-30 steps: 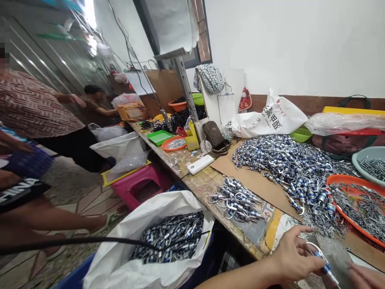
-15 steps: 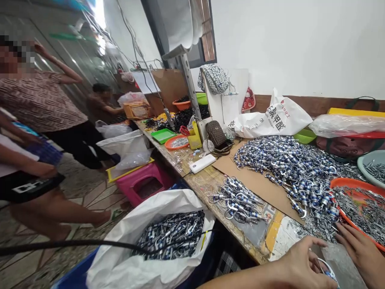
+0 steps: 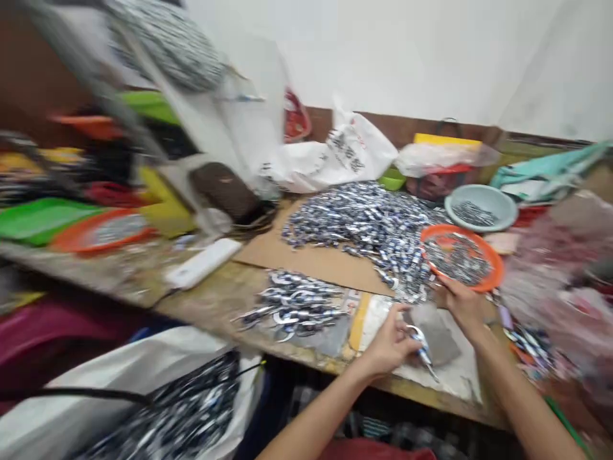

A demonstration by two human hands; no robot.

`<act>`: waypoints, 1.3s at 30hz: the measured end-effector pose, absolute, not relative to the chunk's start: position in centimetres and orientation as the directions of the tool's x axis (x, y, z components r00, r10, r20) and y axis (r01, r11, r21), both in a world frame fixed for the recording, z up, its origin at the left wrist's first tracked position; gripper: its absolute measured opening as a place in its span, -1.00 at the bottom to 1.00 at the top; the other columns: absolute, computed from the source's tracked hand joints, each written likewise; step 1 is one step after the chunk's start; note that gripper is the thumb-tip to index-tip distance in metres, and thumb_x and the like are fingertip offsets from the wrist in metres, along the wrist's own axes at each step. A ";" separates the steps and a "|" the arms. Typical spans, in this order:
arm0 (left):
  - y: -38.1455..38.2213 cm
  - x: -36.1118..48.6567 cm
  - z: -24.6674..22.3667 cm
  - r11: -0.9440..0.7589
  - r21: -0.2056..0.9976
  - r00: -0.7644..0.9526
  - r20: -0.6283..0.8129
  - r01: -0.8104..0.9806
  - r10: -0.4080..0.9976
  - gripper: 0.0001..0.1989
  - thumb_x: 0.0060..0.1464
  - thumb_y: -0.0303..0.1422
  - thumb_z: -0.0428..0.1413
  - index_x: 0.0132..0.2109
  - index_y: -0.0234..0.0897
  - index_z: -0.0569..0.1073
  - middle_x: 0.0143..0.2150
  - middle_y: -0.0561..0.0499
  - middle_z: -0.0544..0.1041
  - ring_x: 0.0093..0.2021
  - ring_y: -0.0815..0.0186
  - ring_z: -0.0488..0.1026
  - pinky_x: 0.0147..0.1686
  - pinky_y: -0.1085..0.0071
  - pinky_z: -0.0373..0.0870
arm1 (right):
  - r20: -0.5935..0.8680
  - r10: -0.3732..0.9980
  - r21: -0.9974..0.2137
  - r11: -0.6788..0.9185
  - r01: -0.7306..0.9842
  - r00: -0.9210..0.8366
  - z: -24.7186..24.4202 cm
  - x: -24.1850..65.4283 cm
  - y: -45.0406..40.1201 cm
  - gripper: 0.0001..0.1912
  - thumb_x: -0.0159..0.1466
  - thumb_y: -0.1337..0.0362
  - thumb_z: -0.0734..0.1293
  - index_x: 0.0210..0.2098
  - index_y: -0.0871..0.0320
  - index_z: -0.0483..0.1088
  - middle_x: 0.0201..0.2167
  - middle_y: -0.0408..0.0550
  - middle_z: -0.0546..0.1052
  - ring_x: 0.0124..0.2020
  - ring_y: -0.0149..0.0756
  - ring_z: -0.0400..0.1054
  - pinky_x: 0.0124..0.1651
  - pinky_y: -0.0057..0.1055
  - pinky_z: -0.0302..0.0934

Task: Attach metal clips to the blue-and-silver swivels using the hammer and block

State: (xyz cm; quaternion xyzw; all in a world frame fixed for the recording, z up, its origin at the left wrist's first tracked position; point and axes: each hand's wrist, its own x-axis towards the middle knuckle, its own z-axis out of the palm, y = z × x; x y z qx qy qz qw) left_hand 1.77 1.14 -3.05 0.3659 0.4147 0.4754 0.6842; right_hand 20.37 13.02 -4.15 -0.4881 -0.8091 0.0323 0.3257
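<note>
My left hand (image 3: 393,342) is closed on a keychain clip (image 3: 423,348) with a curved silver hook, a blue-banded body and a thin metal tail slanting down. It holds the clip over the table's front edge, beside a grey block (image 3: 438,332). My right hand (image 3: 460,305) reaches past that block, fingers stretched out and apart at loose small metal parts by the orange tray (image 3: 495,271); I see nothing held in it. A large heap of similar clips (image 3: 359,217) spreads behind both hands. A smaller bunch of clips (image 3: 297,303) lies left of my left hand.
Below the table edge, at left, a white sack (image 3: 191,345) holds many clips. A pale blue basin (image 3: 507,214) stands behind the orange tray. Pink plastic bags (image 3: 555,281) crowd the right side. A white power bank (image 3: 204,263) lies on the table at left.
The view has swung right, smearing the left side; the people at left are out of sight. My left hand still holds the clip. My right hand stays by the small metal parts.
</note>
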 end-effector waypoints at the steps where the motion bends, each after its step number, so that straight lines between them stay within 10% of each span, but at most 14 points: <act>1: 1.0 1.6 -3.0 0.289 0.887 0.224 -0.219 -0.359 0.950 -0.37 -0.25 -0.45 0.20 0.00 -0.21 0.14 -0.38 0.11 0.37 -0.40 0.40 0.38 -0.36 0.47 0.32 | 0.459 0.836 -0.391 0.494 0.777 -0.301 -4.0 20.3 12.7 -0.69 0.20 0.36 0.14 -0.19 0.19 0.47 -0.21 0.06 0.55 -0.21 -0.19 0.43 -0.15 -0.27 0.29; 13: 0.6 0.7 -2.9 0.312 0.902 0.231 -0.249 -0.298 0.941 -0.36 -0.20 -0.33 0.25 0.03 -0.18 0.13 -0.34 0.05 0.47 -0.33 0.31 0.44 -0.33 0.38 0.40 | 0.325 0.930 -0.613 0.346 0.710 -0.172 -0.5 17.4 3.6 -0.81 0.21 0.42 0.27 -0.20 0.13 0.45 -0.33 -0.16 0.54 -0.31 -0.42 0.41 -0.25 -0.51 0.31; 20: 0.5 0.9 -2.5 0.310 0.885 0.230 -0.240 -0.347 0.943 -0.38 -0.19 -0.38 0.24 0.02 -0.19 0.15 -0.39 0.08 0.46 -0.36 0.34 0.43 -0.35 0.42 0.40 | 0.297 0.877 -0.434 0.477 0.765 -0.378 -0.9 16.5 -0.5 -0.79 0.26 0.43 0.17 -0.28 0.17 0.43 -0.39 -0.04 0.43 -0.34 -0.30 0.30 -0.27 -0.41 0.22; 29: 0.3 0.9 -2.4 0.318 0.872 0.247 -0.237 -0.371 0.940 -0.38 -0.17 -0.40 0.22 0.04 -0.19 0.14 -0.39 0.10 0.44 -0.36 0.35 0.44 -0.34 0.42 0.42 | 0.120 0.964 -0.676 0.253 0.692 -0.235 1.4 16.0 0.4 -0.86 0.22 0.40 0.26 -0.32 0.14 0.47 -0.43 -0.14 0.47 -0.36 -0.39 0.34 -0.30 -0.50 0.17; 39: 0.4 0.9 -2.5 0.338 0.855 0.283 -0.238 -0.392 0.929 -0.36 -0.18 -0.39 0.22 0.05 -0.18 0.12 -0.36 0.07 0.45 -0.33 0.32 0.46 -0.34 0.39 0.44 | 0.035 0.970 -0.587 0.215 0.781 -0.240 0.3 15.1 1.5 -0.88 0.15 0.29 0.36 -0.32 -0.01 0.54 -0.42 -0.18 0.50 -0.41 -0.40 0.34 -0.37 -0.50 0.13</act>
